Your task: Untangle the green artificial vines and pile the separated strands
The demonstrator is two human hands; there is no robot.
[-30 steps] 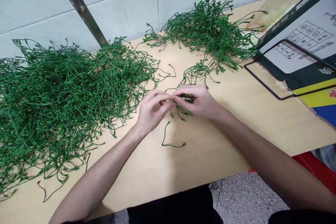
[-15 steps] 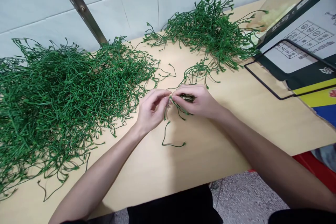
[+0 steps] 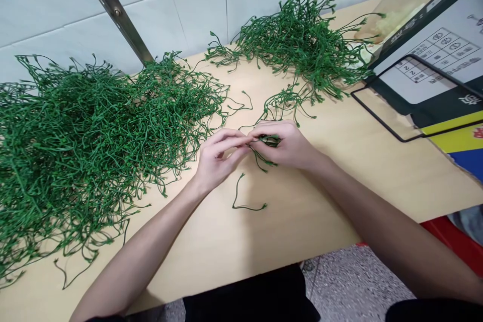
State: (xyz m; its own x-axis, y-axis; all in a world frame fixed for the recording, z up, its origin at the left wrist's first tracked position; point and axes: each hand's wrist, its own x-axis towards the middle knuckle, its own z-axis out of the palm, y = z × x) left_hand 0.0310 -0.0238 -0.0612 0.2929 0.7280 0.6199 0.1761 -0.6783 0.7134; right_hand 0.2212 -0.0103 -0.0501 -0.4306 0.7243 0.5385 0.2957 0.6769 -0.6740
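Note:
My right hand (image 3: 283, 142) is closed around several thin green artificial stems (image 3: 268, 140), whose budded ends stick out below the fingers. Fingertips of my left hand (image 3: 222, 157) meet the right fingertips at the stems; the left fingers look pinched, and whatever lies between them is hidden. One bent loose stem (image 3: 237, 206) lies on the table just below the hands. Beyond the right hand a small cluster of stems (image 3: 285, 100) rests on the wood.
A large tangled heap of green stems (image 3: 86, 131) covers the table's left side. A second pile (image 3: 294, 40) lies at the back by the tiled wall (image 3: 199, 15). On the right stand a printed box (image 3: 441, 70) and a black wire frame (image 3: 402, 138). A metal post (image 3: 116, 12) leans behind.
My left fingers have slid slightly right, onto the right fingertips. The green stem end that hung between the two hands no longer shows. My right hand has barely moved.

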